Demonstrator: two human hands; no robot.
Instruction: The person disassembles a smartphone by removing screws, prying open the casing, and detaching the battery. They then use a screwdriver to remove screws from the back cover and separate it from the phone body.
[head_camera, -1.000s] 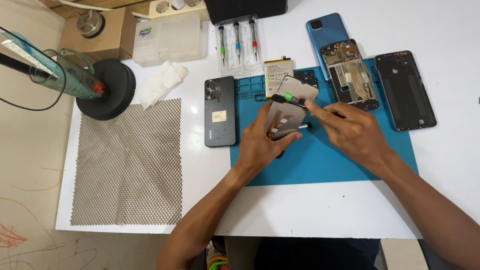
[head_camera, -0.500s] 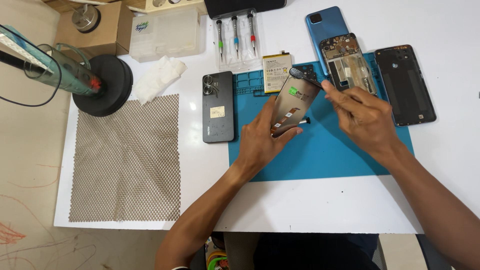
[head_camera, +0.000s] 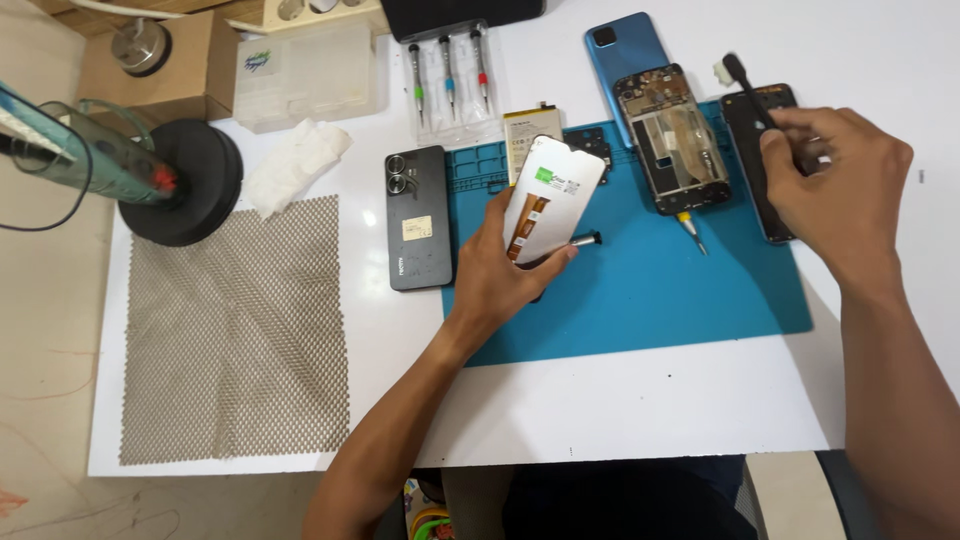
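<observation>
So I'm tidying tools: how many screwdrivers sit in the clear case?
3 in the clear case at the table's far edge: green-handled screwdriver on the left, blue-handled screwdriver in the middle, red-handled screwdriver on the right.

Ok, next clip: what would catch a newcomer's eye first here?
Probably the left hand at centre, tilting a pale phone screen panel up over the blue work mat. Next, the right hand at the far right, gripping a slim black brush above a dark phone. Between them an opened phone frame lies on the mat, with a grey mesh sheet at the left.
</observation>
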